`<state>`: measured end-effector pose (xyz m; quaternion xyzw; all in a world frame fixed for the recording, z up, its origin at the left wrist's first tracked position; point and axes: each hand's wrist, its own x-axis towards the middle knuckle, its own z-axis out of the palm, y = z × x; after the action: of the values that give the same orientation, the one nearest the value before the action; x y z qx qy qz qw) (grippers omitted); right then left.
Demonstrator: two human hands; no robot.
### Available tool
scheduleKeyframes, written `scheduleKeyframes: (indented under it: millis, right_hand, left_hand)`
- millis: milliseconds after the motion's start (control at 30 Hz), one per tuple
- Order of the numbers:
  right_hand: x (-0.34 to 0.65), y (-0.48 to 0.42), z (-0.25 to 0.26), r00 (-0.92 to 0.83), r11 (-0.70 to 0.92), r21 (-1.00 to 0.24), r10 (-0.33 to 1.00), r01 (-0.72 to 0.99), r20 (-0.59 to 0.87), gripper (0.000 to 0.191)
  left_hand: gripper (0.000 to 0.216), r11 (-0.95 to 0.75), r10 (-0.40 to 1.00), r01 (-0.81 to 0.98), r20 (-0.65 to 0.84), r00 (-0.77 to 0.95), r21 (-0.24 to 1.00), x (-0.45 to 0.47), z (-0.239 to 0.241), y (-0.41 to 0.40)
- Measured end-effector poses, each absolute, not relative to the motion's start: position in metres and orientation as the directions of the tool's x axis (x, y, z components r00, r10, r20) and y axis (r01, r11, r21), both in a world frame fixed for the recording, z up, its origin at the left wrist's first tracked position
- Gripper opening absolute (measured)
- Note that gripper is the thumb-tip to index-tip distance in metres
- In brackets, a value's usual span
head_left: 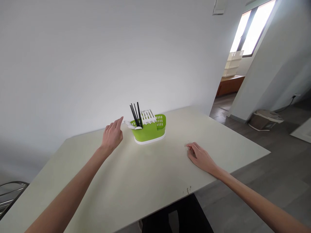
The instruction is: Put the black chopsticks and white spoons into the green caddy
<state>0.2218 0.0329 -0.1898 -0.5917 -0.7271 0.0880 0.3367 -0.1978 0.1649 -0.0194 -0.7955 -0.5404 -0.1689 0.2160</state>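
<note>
A green cutlery caddy (150, 132) with a white base stands on the pale table near the wall. Several black chopsticks (136, 114) lean upright in its left part, beside white spoons (129, 124) that stick out over the left end. A white slotted rack (147, 116) sits across the caddy's top. Just left of the spoons, my left hand (113, 134) is raised with the index finger stretched out; it appears empty and apart from them. My right hand (198, 156) rests on the table right of the caddy, fingers loosely bent, with nothing visible in it.
The table (145, 174) meets the white wall at the back; its right corner juts over the grey floor. A metal chair frame (14, 191) shows at the lower left. On the floor at far right stands a lidded bin-like box (263, 119).
</note>
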Motion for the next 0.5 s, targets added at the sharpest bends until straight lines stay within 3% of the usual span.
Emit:
scheduleKeyframes:
  millis: [200,367,500]
  right_hand:
    - [0.221,0.032,-0.188,-0.055,0.271,-0.531,0.921,0.803,0.386,0.026]
    - [0.22,0.031,-0.187,-0.055,0.275,-0.522,0.916,0.808,0.397,0.024]
    - [0.22,0.031,-0.188,-0.055,0.275,-0.514,0.913,0.812,0.403,0.024]
  left_hand:
    - [0.06,-0.187,0.864,0.972,0.495,0.095,0.14,-0.224,-0.046,0.158]
    - [0.054,-0.123,0.934,0.984,0.351,0.07,0.132,-0.258,-0.09,0.145]
    - [0.054,-0.083,0.944,0.989,0.326,0.039,0.121,-0.284,-0.117,0.13]
